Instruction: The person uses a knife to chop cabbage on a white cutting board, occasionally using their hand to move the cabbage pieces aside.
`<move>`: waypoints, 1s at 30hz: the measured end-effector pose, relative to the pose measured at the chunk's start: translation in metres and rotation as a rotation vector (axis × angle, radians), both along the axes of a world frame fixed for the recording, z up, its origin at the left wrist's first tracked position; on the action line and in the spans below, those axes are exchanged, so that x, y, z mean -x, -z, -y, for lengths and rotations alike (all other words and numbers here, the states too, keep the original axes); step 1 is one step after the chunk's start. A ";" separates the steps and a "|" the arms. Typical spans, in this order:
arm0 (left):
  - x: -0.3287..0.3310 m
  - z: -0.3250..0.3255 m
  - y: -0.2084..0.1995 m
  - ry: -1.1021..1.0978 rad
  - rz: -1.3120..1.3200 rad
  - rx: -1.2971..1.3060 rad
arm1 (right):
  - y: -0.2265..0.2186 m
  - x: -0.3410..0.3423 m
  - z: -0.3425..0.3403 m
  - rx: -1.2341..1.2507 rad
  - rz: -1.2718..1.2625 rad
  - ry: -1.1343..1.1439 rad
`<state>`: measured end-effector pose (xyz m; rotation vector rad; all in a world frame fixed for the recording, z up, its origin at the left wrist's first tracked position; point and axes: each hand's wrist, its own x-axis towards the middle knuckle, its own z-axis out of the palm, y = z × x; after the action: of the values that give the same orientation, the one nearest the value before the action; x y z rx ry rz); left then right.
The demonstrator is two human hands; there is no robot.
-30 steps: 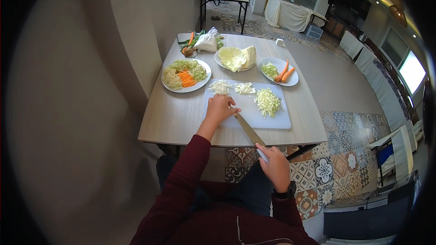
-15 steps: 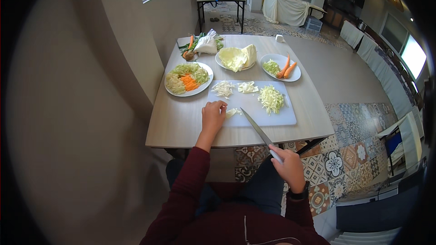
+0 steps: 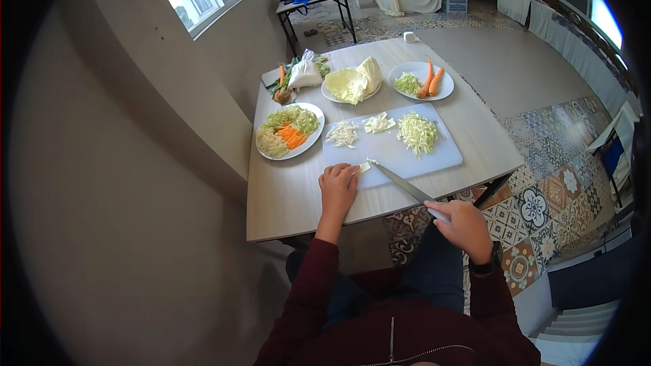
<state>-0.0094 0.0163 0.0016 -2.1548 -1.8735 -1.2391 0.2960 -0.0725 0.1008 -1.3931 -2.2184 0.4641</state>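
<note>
A chef's knife [image 3: 403, 184] is gripped by its pale handle in my right hand [image 3: 466, 227]. Its blade slants up and left, the tip resting by a small piece of cabbage [image 3: 365, 167] on the white cutting board [image 3: 427, 166]. At the board's near left edge, my left hand [image 3: 338, 190] has its fingers curled with the tips against that piece. Farther up the board are a pile of thin pale shreds [image 3: 342, 134], some cut cabbage pieces [image 3: 378, 123] and a larger heap of shredded cabbage [image 3: 417, 133].
Left of the board stands a plate [image 3: 296, 154] of shredded vegetables, including carrot. Beyond it are a bag [image 3: 305, 74] among vegetables, a bowl of cabbage leaves [image 3: 349, 85] and a plate with carrots [image 3: 435, 81]. A wall [image 3: 203, 108] rises along the left.
My left fingertips have come against the small cabbage piece, and the knife tip has moved closer to it. The whole view has tilted and shifted.
</note>
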 end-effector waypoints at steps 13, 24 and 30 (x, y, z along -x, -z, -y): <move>-0.005 0.003 -0.006 -0.018 -0.065 -0.013 | 0.003 0.006 0.000 0.131 -0.256 -0.025; -0.004 0.002 -0.002 -0.029 -0.056 -0.041 | 0.005 0.021 -0.005 0.109 -0.192 -0.032; -0.006 0.000 -0.001 -0.034 -0.062 -0.033 | 0.007 0.012 -0.004 0.082 -0.238 0.019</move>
<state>-0.0033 0.0161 0.0030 -2.1097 -1.8447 -1.1749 0.2839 -0.0683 0.0936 -1.3229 -2.0133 0.6835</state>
